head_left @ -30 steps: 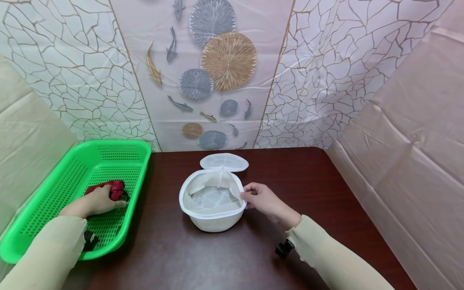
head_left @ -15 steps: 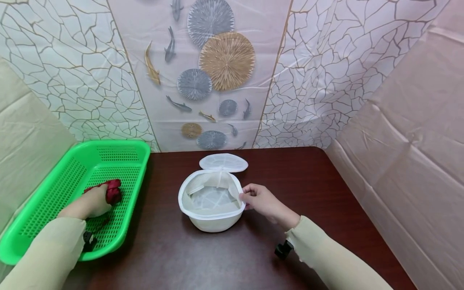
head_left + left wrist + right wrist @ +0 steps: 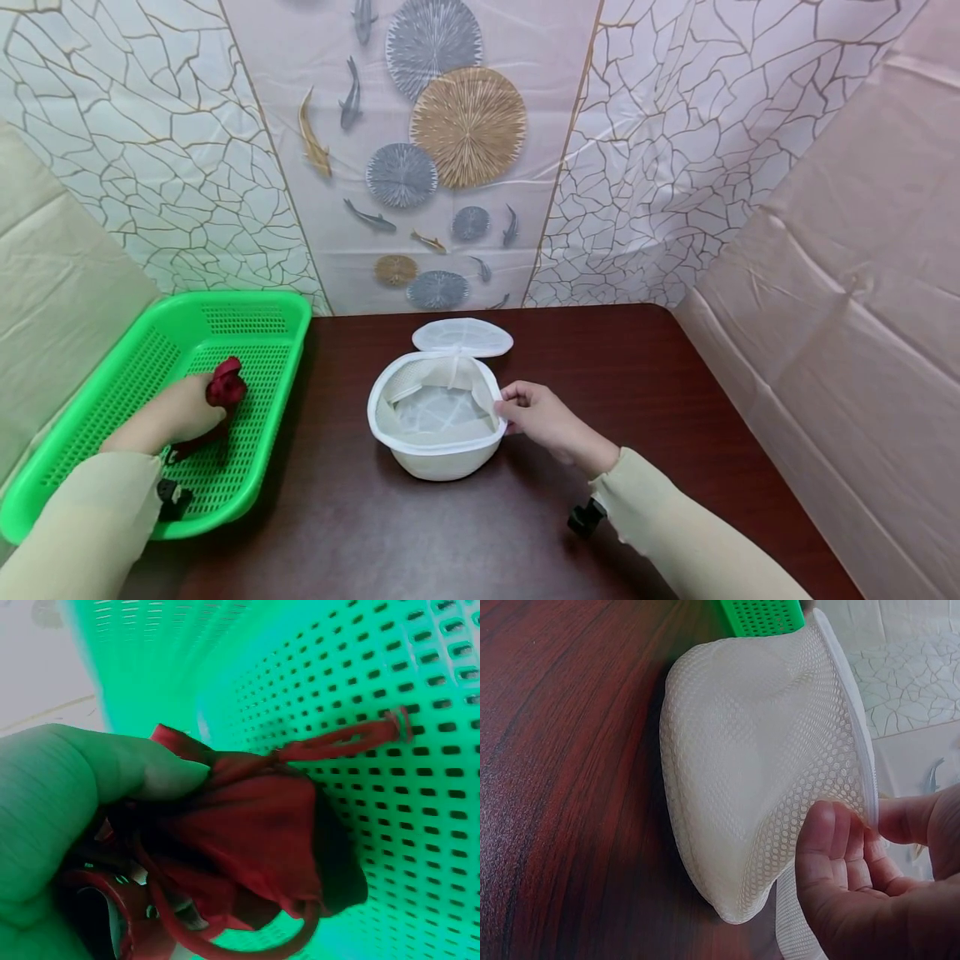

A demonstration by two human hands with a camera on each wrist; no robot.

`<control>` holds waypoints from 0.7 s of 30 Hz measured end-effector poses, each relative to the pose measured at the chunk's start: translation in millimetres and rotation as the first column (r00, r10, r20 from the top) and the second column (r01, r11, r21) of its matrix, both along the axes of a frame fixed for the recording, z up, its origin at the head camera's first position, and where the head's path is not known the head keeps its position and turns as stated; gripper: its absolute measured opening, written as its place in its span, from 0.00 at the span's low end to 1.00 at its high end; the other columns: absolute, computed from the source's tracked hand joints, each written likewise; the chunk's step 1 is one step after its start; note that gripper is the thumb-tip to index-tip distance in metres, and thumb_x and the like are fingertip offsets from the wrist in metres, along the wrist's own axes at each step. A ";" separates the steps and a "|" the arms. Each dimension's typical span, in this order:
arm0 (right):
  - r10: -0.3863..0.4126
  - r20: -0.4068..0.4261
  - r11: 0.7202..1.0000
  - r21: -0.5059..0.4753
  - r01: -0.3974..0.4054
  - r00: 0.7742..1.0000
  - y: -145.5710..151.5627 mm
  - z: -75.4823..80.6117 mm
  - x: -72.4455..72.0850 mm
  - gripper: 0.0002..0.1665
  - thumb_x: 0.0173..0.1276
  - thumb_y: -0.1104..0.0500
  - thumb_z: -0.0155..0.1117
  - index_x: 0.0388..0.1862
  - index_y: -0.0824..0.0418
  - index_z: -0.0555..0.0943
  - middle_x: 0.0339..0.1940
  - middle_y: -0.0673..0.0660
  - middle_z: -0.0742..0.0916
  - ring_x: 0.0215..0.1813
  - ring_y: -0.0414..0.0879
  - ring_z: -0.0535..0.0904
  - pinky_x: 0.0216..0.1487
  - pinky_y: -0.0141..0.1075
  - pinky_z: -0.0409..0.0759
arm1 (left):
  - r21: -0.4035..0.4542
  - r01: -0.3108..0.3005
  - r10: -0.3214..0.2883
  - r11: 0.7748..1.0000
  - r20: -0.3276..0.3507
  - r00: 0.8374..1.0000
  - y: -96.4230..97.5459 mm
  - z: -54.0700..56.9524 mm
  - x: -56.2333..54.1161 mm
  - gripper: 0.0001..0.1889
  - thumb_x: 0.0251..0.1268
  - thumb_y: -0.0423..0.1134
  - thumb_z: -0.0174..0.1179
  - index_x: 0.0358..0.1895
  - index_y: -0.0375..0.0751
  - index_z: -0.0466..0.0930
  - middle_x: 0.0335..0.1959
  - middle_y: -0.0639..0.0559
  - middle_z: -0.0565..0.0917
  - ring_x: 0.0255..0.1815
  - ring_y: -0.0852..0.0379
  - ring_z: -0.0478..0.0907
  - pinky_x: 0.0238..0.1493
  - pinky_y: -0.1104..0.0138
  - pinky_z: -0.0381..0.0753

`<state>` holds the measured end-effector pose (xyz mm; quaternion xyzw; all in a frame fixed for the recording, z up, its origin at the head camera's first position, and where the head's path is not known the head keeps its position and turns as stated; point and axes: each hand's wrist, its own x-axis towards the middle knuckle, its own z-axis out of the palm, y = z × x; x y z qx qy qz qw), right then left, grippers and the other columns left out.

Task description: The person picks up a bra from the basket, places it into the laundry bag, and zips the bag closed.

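In the head view my left hand (image 3: 183,410) is inside the green basket (image 3: 296,350), gripping a bunched dark red fabric garment (image 3: 227,385). Close up in the left wrist view, the garment (image 3: 255,825) is smooth, with thin straps and a looped band; my thumb presses on it, and the other fingers are mostly hidden. Near the middle of the table stands a white mesh laundry bag (image 3: 442,462), its round lid (image 3: 462,336) folded back. My right hand (image 3: 551,421) pinches the bag's right rim between thumb and fingers, which the right wrist view confirms.
The dark brown table (image 3: 600,358) reaches back to a patterned wall covering (image 3: 450,233). Beige sheeting (image 3: 862,250) rises along the right side. The basket stands against the left sheeting (image 3: 60,250).
My left hand has gathered the red garment and drawn it slightly left and up, so that part of it hangs below the fingers. My right hand and the mesh bag have hardly moved.
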<state>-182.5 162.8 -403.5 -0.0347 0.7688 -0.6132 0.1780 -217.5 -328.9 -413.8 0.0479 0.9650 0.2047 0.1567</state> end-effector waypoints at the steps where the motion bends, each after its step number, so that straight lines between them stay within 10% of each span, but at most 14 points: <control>1: 0.000 0.000 1.000 0.001 0.000 1.000 -0.3 0.3 0.1 0.11 0.70 0.67 0.56 0.45 0.76 0.74 0.38 0.66 0.82 0.38 0.52 0.81 0.47 0.47 0.80 | 0.009 0.000 0.000 1.000 -0.015 1.000 0.1 1.4 0.2 0.36 0.64 0.33 0.55 0.64 0.09 0.49 0.53 0.14 0.68 0.49 0.26 0.73 0.40 0.46 0.76; 12: 0.008 -0.008 1.000 0.002 -0.008 1.000 -1.7 -4.0 -0.4 0.10 0.70 0.67 0.56 0.45 0.76 0.74 0.37 0.66 0.82 0.37 0.53 0.81 0.45 0.46 0.81 | 0.101 0.005 0.009 0.995 -0.144 0.990 13.5 15.4 1.0 0.28 0.66 0.37 0.56 0.60 0.18 0.61 0.37 0.35 0.79 0.33 0.46 0.74 0.30 0.58 0.72; 21: -0.001 -0.024 1.000 -0.010 0.001 1.000 -1.9 -5.3 -1.1 0.10 0.71 0.67 0.56 0.45 0.75 0.75 0.36 0.63 0.83 0.35 0.48 0.80 0.46 0.49 0.80 | 0.129 0.000 0.037 0.992 -0.287 0.957 29.6 23.3 3.7 0.26 0.67 0.37 0.56 0.59 0.20 0.62 0.42 0.28 0.78 0.36 0.42 0.77 0.31 0.55 0.77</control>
